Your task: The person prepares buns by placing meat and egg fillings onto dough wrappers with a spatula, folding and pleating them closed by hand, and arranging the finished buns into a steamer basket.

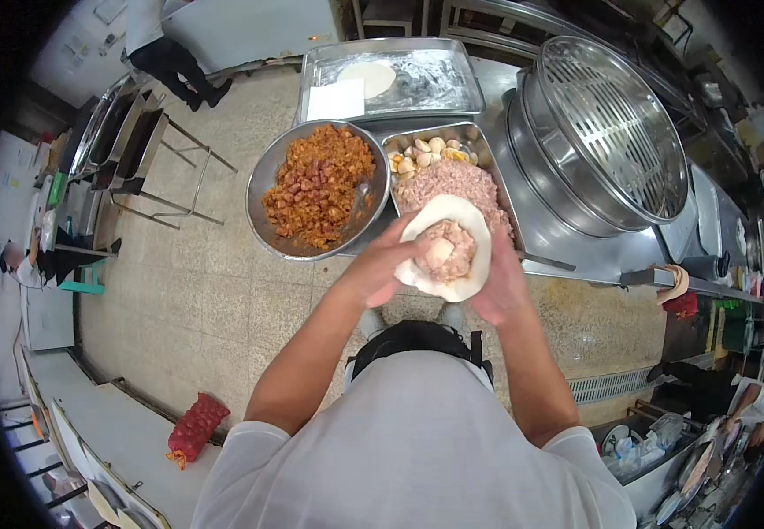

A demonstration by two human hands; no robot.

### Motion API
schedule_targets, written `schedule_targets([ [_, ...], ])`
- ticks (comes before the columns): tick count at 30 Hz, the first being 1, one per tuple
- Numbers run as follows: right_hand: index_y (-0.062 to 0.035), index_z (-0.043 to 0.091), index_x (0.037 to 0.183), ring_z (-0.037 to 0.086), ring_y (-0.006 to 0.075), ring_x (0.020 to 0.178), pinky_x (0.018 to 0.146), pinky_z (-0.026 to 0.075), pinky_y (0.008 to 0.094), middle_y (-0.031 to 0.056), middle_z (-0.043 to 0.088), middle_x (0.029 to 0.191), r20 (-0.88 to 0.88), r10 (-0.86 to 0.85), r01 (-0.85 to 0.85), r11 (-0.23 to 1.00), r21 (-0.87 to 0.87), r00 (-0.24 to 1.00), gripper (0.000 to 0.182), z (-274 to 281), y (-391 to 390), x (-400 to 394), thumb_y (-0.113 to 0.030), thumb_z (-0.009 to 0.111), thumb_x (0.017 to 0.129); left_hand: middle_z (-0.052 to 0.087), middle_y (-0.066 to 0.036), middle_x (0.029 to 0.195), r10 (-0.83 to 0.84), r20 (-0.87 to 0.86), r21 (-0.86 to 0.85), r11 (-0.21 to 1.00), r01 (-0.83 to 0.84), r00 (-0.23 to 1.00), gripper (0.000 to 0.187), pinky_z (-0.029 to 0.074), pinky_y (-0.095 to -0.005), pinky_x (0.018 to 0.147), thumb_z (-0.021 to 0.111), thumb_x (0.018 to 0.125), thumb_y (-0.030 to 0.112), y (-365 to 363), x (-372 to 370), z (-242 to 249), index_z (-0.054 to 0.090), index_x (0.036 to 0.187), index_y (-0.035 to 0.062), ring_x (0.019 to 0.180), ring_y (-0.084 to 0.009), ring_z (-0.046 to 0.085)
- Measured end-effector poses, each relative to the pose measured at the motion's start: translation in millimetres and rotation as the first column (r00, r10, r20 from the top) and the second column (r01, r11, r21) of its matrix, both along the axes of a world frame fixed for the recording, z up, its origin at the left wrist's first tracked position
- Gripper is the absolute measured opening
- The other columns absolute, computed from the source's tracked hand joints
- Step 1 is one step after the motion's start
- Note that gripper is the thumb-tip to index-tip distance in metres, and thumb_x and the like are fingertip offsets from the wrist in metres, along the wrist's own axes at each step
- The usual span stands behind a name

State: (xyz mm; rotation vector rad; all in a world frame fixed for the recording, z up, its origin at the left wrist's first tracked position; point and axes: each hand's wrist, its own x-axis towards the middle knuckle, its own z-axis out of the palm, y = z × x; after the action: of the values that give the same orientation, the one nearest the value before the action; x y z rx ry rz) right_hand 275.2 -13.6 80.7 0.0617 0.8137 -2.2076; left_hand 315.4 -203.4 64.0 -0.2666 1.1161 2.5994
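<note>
Between my two hands, a round white dough wrapper carries a mound of pink minced meat with a pale piece, perhaps egg, on top. My left hand grips its left edge, the thumb reaching toward the filling. My right hand cups the right side; some of its fingers are hidden under the dough. Just beyond them is a metal tray of minced meat and egg pieces. To its left stands a steel bowl of reddish-brown filling.
At the back, a floured metal tray holds a flat dough round and a white sheet. Large stacked steamers stand at right. A handle juts over the counter's front edge. Other people stand farther off.
</note>
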Motion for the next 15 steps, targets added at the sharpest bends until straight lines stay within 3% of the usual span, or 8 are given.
schedule_targets([
  [2, -0.0059, 0.038, 0.147, 0.051, 0.0267, 0.131, 0.109, 0.043, 0.0446, 0.0127, 0.050, 0.144, -0.087, -0.024, 0.023, 1.000, -0.013, 0.996, 0.064, 3, 1, 5, -0.053, 0.027, 0.106, 0.054, -0.015, 0.136, 0.004, 0.003, -0.007, 1.000, -0.004, 1.000, 0.059, 0.047, -0.0414, 0.106, 0.060, 0.095, 0.010, -7, 2, 22, 0.035, 0.147, 0.0036, 0.128, -0.0244, 0.054],
  [4, -0.0059, 0.037, 0.148, 0.049, 0.0266, 0.133, 0.110, 0.041, 0.0444, 0.0124, 0.049, 0.145, -0.011, -0.037, 0.038, 0.998, 0.058, 0.999, 0.063, -18, -3, 10, -0.052, 0.027, 0.106, 0.055, -0.015, 0.133, -0.024, 0.125, 0.090, 0.996, 0.013, 0.992, 0.053, 0.055, -0.0400, 0.096, 0.060, 0.096, 0.010, -4, -4, 12, 0.038, 0.144, 0.0040, 0.118, -0.0240, 0.061],
  [5, -0.0059, 0.037, 0.148, 0.049, 0.0266, 0.133, 0.110, 0.041, 0.0444, 0.0124, 0.049, 0.145, -0.014, -0.036, 0.036, 0.998, 0.059, 0.999, 0.063, -27, -7, 10, -0.052, 0.027, 0.106, 0.056, -0.016, 0.132, -0.095, 0.178, -0.059, 0.993, 0.107, 0.979, 0.049, 0.057, -0.0398, 0.094, 0.059, 0.097, 0.010, 3, -12, -6, 0.040, 0.142, 0.0028, 0.114, -0.0247, 0.063],
  [8, -0.0059, 0.035, 0.149, 0.047, 0.0259, 0.135, 0.112, 0.040, 0.0438, 0.0122, 0.047, 0.147, 0.074, -0.052, 0.041, 0.989, 0.144, 0.996, 0.063, -25, -15, -1, -0.051, 0.028, 0.106, 0.059, -0.016, 0.128, -0.019, 0.149, -0.003, 1.000, 0.019, 0.989, 0.048, 0.056, -0.0412, 0.095, 0.059, 0.097, 0.011, 7, -13, -22, 0.041, 0.140, 0.0016, 0.114, -0.0250, 0.063],
  [10, -0.0067, 0.040, 0.146, 0.049, 0.0243, 0.132, 0.111, 0.040, 0.0433, 0.0110, 0.051, 0.143, -0.129, -0.017, 0.024, 0.999, 0.048, 0.991, 0.059, 1, -3, 5, -0.050, 0.031, 0.106, 0.060, -0.016, 0.127, 0.040, 0.138, 0.033, 0.998, -0.045, 0.990, 0.046, 0.055, -0.0424, 0.096, 0.059, 0.097, 0.010, -2, -2, 1, 0.043, 0.139, 0.0010, 0.114, -0.0253, 0.064],
  [12, -0.0068, 0.040, 0.146, 0.050, 0.0241, 0.132, 0.110, 0.041, 0.0432, 0.0108, 0.051, 0.143, -0.081, -0.028, 0.029, 0.999, 0.020, 0.996, 0.059, -12, -5, 8, -0.050, 0.033, 0.106, 0.060, -0.017, 0.126, 0.064, 0.088, 0.127, 0.989, -0.075, 0.994, 0.046, 0.055, -0.0435, 0.096, 0.059, 0.096, 0.011, -9, 5, 13, 0.044, 0.138, 0.0001, 0.114, -0.0263, 0.064],
  [14, -0.0070, 0.041, 0.145, 0.051, 0.0240, 0.131, 0.110, 0.041, 0.0431, 0.0106, 0.052, 0.142, -0.039, -0.034, 0.034, 0.999, -0.002, 0.999, 0.058, -27, -10, 10, -0.049, 0.034, 0.106, 0.058, -0.017, 0.129, 0.026, 0.165, 0.055, 0.998, -0.035, 0.986, 0.048, 0.053, -0.0447, 0.098, 0.059, 0.095, 0.011, -1, 1, -11, 0.043, 0.139, -0.0007, 0.115, -0.0274, 0.063],
  [15, -0.0065, 0.039, 0.147, 0.049, 0.0244, 0.133, 0.110, 0.041, 0.0430, 0.0108, 0.050, 0.144, 0.026, -0.016, 0.013, 0.996, 0.086, 1.000, 0.060, -28, -18, 4, -0.050, 0.034, 0.105, 0.058, -0.017, 0.129, 0.029, 0.191, 0.007, 1.000, -0.031, 0.981, 0.049, 0.052, -0.0451, 0.100, 0.059, 0.095, 0.011, 3, -4, -15, 0.042, 0.139, -0.0009, 0.116, -0.0275, 0.062],
])
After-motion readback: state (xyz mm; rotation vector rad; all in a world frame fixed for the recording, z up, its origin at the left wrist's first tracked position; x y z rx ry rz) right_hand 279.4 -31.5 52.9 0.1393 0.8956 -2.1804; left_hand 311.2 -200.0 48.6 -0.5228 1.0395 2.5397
